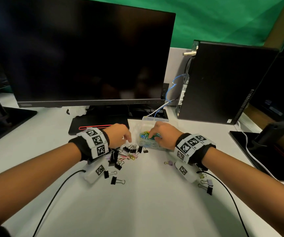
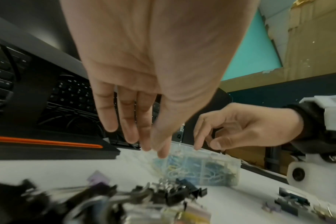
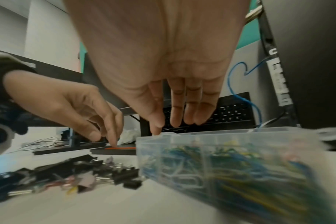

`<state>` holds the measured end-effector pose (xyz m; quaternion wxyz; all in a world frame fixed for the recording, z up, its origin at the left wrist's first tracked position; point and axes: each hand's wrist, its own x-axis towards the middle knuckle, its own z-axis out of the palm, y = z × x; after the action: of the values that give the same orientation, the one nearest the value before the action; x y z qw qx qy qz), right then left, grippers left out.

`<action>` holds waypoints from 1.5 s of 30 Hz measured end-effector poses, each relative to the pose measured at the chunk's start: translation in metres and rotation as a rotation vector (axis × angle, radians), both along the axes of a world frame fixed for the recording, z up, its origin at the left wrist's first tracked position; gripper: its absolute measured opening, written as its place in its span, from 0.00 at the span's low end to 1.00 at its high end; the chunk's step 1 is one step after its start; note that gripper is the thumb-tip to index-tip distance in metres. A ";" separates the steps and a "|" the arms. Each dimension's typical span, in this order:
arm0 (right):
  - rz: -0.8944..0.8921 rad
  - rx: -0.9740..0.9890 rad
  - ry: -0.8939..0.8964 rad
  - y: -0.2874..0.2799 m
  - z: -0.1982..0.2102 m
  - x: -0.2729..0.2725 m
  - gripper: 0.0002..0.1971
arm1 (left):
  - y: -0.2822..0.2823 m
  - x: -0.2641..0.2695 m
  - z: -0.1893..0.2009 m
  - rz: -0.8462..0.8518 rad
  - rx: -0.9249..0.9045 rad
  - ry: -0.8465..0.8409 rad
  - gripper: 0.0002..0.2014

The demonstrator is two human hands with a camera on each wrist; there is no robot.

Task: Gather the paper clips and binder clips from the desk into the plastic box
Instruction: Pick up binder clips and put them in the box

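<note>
A clear plastic box (image 1: 149, 145) holding coloured paper clips (image 1: 146, 134) stands on the white desk in front of the monitor stand. My right hand (image 1: 153, 135) hovers over the box (image 3: 220, 151) with straight fingers (image 3: 175, 115) and holds nothing. Just left of the box lies a pile of black and pastel binder clips (image 1: 129, 151). My left hand (image 1: 127, 140) hangs above that pile (image 2: 163, 195), its fingers (image 2: 128, 121) relaxed and empty. More binder clips (image 1: 115, 177) lie nearer me, and a few (image 1: 207, 185) lie under my right wrist.
A dark monitor (image 1: 86, 57) and its stand base (image 1: 98, 124) sit behind the hands. A black computer tower (image 1: 223, 82) is at the right. A lone purple clip (image 1: 169, 163) lies mid-desk. Black wrist cables (image 1: 55, 190) trail across the near desk.
</note>
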<state>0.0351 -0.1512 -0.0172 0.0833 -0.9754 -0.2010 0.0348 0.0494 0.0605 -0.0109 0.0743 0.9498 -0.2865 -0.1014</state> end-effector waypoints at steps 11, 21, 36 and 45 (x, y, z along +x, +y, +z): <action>0.144 -0.020 0.200 0.054 -0.016 -0.012 0.17 | 0.032 -0.015 -0.023 0.025 0.099 0.077 0.20; 0.103 -0.027 0.196 0.046 -0.016 -0.014 0.07 | 0.035 -0.018 -0.025 0.035 0.107 0.082 0.18; 0.078 -0.008 0.150 0.073 -0.020 -0.011 0.09 | 0.037 -0.025 -0.023 0.098 0.062 -0.008 0.07; 0.103 -0.023 0.164 0.063 -0.019 -0.016 0.11 | 0.070 -0.027 -0.021 0.154 -0.044 -0.021 0.13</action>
<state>0.0192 -0.0883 -0.0365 0.0863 -0.9585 -0.2430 0.1213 0.0219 0.1307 -0.0316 0.0995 0.9682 -0.2155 -0.0790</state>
